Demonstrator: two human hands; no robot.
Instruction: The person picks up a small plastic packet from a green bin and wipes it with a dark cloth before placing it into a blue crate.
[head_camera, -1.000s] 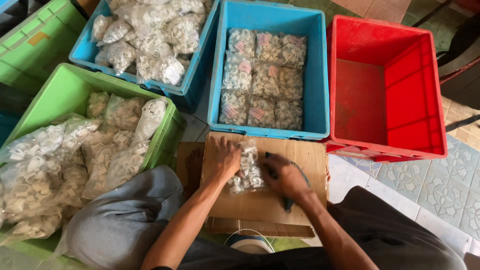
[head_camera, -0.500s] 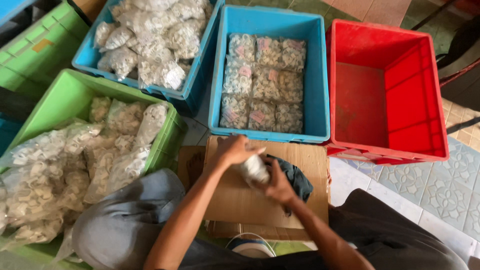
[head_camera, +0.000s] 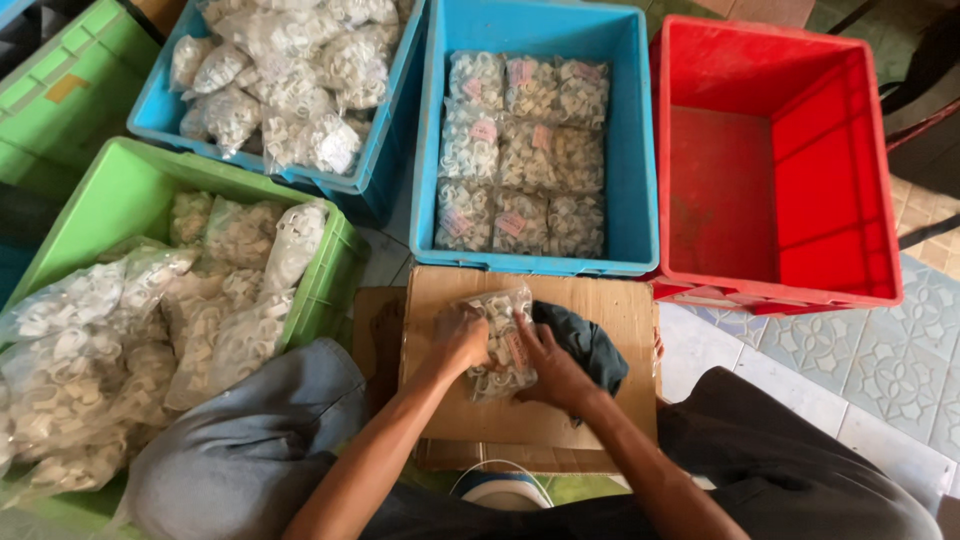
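From the head camera, a tiled floor (head_camera: 880, 370) holds coloured crates around a flat cardboard sheet (head_camera: 600, 310). On it lies a clear bag of small white pieces (head_camera: 497, 340), likely light, lumpy and slippery; best held by its sides. The left hand (head_camera: 458, 338) and right hand (head_camera: 545, 365) press it, fingers curled closed around its edges.

Bright, even daylight, sharp centre.
Soft shadows under forearms on flat brown cardboard sheet (head_camera: 560, 420); mild glare on clear plastic bags (head_camera: 290, 90); wide-angle bending at edges; slight corner softness.
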